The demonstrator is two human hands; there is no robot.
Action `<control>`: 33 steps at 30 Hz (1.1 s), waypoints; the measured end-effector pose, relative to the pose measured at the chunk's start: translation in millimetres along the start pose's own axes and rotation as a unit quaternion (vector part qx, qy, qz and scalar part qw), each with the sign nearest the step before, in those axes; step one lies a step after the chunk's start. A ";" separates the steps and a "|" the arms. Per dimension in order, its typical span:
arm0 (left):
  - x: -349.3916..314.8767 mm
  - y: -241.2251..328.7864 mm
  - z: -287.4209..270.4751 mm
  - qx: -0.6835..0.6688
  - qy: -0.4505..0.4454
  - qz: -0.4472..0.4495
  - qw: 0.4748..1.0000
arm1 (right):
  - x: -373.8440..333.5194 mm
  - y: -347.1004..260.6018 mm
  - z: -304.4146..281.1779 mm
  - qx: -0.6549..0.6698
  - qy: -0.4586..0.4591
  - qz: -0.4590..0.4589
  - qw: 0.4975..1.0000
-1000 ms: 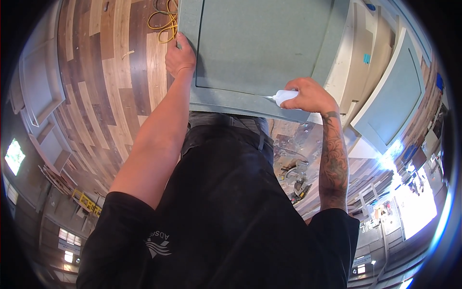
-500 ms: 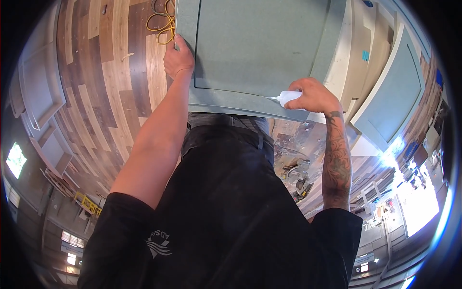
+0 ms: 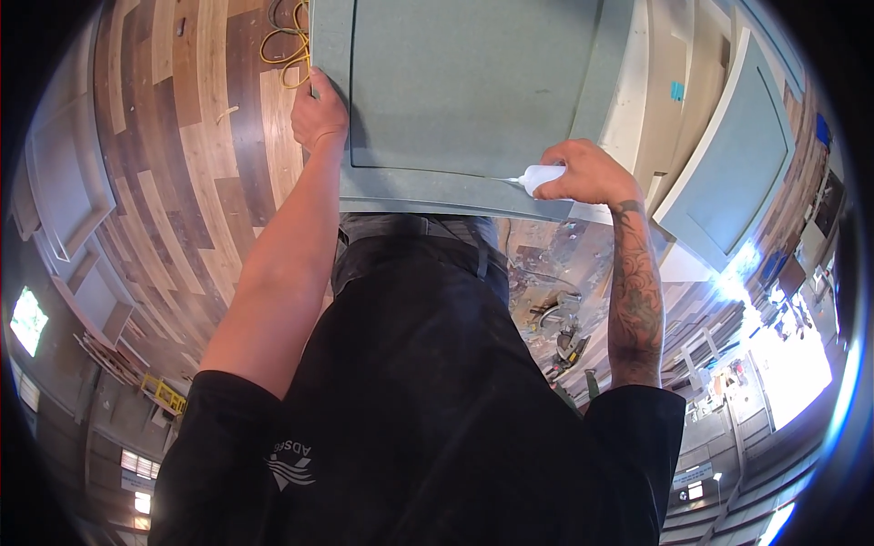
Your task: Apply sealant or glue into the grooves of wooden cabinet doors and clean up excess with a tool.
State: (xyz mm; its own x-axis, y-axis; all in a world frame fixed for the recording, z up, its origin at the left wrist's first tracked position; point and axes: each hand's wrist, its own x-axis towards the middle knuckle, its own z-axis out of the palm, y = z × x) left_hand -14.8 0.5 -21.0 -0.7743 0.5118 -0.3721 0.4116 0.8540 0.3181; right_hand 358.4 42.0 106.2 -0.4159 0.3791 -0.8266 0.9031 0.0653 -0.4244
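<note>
Panel (image 3: pixel 464 91), grey-green, with a raised border around a recessed centre, lies in front of the person, its near edge at the waist.

Right hand (image 3: pixel 590 173): the grip is closed around a white squeeze bottle (image 3: pixel 543 180), tilted nearly level over the near border of the panel, toward the right. The bottle's thin nozzle (image 3: pixel 516 180) points left, its tip close to the line where border and recess meet. From where I stand, I cannot tell whether the tip touches.

Left hand (image 3: pixel 320 118): set against the panel's left edge, thumb pointing to the far side. Its fingers are partly hidden, so I cannot tell whether this grip is closed on the edge.

Surroundings: a looped yellow cord (image 3: pixel 284 45) shows beside the panel, at the far left. The wood-plank floor (image 3: pixel 200 136) extends to the left. At the right is a second grey-green panel (image 3: pixel 728 164); blue-green tape (image 3: pixel 677 91) marks a beige surface (image 3: pixel 678 127) between the two panels.
</note>
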 end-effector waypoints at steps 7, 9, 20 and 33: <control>3.9 -4.0 2.1 0.003 0.004 -0.003 1.000 | -2.2 0.3 -5.3 0.000 -0.031 0.037 0.999; 3.2 -3.0 2.5 0.001 0.006 0.001 1.000 | -4.3 3.6 -5.2 -0.005 -0.026 0.034 0.999; 4.9 -4.1 2.2 0.006 -0.004 -0.005 1.000 | -11.4 12.9 -7.6 -0.010 -0.034 0.070 0.997; 4.7 -4.4 1.6 0.005 -0.005 -0.001 1.000 | -21.1 22.6 -5.2 -0.009 0.013 0.048 0.999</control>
State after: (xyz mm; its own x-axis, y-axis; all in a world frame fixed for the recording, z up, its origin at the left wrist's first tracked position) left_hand -19.5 -0.7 -25.5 -0.7700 0.5113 -0.3817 0.4153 0.8557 0.3086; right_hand 388.2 40.2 116.0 -0.3254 0.4087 -0.8527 0.9403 0.0445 -0.3375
